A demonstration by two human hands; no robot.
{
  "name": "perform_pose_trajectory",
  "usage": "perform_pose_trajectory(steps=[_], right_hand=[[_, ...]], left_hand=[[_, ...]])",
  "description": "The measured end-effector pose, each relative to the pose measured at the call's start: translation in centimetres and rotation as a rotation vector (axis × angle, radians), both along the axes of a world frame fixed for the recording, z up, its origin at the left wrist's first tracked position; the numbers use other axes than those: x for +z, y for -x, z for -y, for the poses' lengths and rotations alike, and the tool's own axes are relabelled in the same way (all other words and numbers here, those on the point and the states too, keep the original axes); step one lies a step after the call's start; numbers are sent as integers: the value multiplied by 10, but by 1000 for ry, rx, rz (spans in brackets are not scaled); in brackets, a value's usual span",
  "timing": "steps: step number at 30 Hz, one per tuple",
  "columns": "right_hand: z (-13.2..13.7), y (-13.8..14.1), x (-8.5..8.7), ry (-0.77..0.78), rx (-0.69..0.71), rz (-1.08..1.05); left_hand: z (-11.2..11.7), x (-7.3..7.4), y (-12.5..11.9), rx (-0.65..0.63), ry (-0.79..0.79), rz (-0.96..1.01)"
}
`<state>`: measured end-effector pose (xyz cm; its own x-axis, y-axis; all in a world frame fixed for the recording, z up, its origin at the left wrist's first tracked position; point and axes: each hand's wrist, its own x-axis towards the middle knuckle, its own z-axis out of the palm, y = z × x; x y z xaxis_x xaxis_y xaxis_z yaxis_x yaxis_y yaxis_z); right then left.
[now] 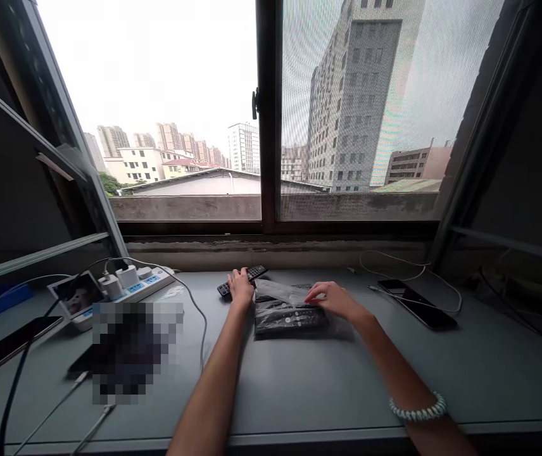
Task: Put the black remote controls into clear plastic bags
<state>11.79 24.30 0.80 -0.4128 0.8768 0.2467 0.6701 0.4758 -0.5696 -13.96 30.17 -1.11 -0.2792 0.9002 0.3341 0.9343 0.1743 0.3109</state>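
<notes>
A black remote control [252, 274] lies near the window, and my left hand [241, 285] is closed over its middle. A stack of black remotes in clear plastic bags [285, 316] rests on the grey table [299, 386] in front of me. My right hand [330, 297] lies on top of that stack with the fingers flat and stretched toward the bag's loose plastic end [275, 289]. A beaded bracelet [418, 410] circles my right wrist.
A white power strip [133, 285] with plugs and cables sits at the left, beside a small photo card [77, 293]. A dark phone [418, 304] with a white cable lies at the right. Another dark device [5, 345] is at the far left. The window fills the background.
</notes>
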Motion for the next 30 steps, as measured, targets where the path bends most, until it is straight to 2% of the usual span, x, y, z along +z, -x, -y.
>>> perform_pose_trajectory(steps=[3,5,7,9,11,13,16,18,21,23,25,30], right_hand=[[-6,0,-4,51,5,-74],[-8,1,-4,63,-49,-186],[-9,3,-1,113,-106,-384],[-9,2,3,198,-148,-617],[-9,0,6,249,-210,-793],[-11,-4,7,212,-325,-866],[-14,-10,5,140,-493,-884],[-17,-13,3,157,-568,-945],[-21,-17,1,235,-692,-1166],[-23,-19,0,299,-744,-1322],[-25,-21,0,368,-727,-1424],[-23,-23,2,537,-539,-1502]], left_hand=[[10,18,-12,17,-221,9],[19,28,-26,-25,-371,16],[29,33,-44,-141,-466,-7],[38,31,-66,-302,-497,-65],[47,24,-89,-522,-479,-171],[54,13,-109,-673,-458,-254],[63,2,-127,-714,-453,-254],[67,1,-132,-742,-501,-257],[73,4,-131,-854,-534,-313],[75,5,-131,-913,-468,-350],[76,3,-131,-912,-367,-370],[78,-9,-134,-809,-207,-330]])
